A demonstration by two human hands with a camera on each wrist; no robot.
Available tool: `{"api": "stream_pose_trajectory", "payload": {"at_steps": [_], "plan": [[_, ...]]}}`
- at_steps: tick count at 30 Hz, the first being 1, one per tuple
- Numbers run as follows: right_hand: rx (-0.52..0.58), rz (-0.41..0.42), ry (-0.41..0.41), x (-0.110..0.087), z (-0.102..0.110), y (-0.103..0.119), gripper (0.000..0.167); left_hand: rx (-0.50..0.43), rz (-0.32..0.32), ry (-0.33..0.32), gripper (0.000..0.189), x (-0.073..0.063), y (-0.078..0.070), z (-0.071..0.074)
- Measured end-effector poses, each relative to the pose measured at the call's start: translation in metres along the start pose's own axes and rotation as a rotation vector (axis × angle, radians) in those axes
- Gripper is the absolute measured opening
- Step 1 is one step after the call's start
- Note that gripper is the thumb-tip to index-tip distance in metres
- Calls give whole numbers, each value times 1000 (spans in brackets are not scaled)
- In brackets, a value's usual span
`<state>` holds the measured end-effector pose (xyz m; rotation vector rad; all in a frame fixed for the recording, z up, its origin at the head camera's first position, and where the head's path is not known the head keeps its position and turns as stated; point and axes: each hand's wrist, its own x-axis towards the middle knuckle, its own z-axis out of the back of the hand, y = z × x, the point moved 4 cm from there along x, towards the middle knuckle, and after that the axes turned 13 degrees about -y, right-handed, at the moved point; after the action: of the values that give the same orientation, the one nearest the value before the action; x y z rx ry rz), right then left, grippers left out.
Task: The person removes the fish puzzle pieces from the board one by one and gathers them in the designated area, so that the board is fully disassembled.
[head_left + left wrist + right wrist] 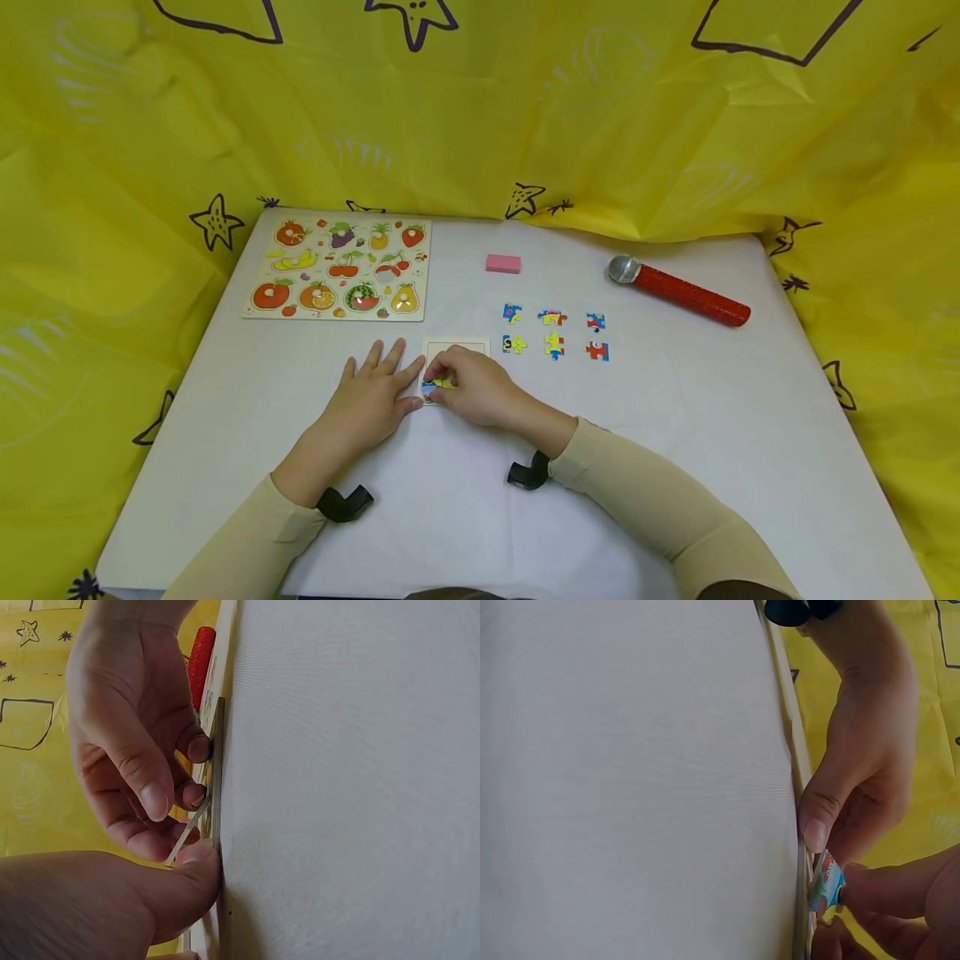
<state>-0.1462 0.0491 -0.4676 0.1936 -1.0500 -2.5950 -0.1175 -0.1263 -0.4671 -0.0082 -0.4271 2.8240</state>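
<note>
My right hand [480, 387] pinches a colourful jigsaw piece [826, 885] between thumb and fingers. The piece, blue with yellow and red, stands tilted over the lower left corner of a small pale puzzle board [484, 344], which the hand partly covers. My left hand [367, 400] lies spread beside the board, thumb and index fingertips at its left edge. In the left wrist view, the left thumb [196, 859] presses close to the board's edge beneath the raised piece.
Several loose jigsaw pieces [553, 317] lie in two rows right of the board. A fruit peg puzzle [337, 317] rests at the back left, a pink block [503, 264] behind the pieces, and a red microphone [690, 296] at the right. Yellow cloth [480, 133] hangs behind the table.
</note>
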Motion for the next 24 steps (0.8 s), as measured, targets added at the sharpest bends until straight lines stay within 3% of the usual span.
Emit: {"api": "stream_pose_trajectory", "payload": {"at_steps": [13, 19, 24], "plan": [[152, 3, -120, 0, 3, -4, 19, 5, 13, 10, 65, 0, -1, 1], [263, -59, -98, 2, 8, -7, 18, 6, 15, 13, 66, 0, 0, -1], [428, -161, -51, 2, 16, -11, 16, 7, 18, 32, 66, 0, 0, -1]]}}
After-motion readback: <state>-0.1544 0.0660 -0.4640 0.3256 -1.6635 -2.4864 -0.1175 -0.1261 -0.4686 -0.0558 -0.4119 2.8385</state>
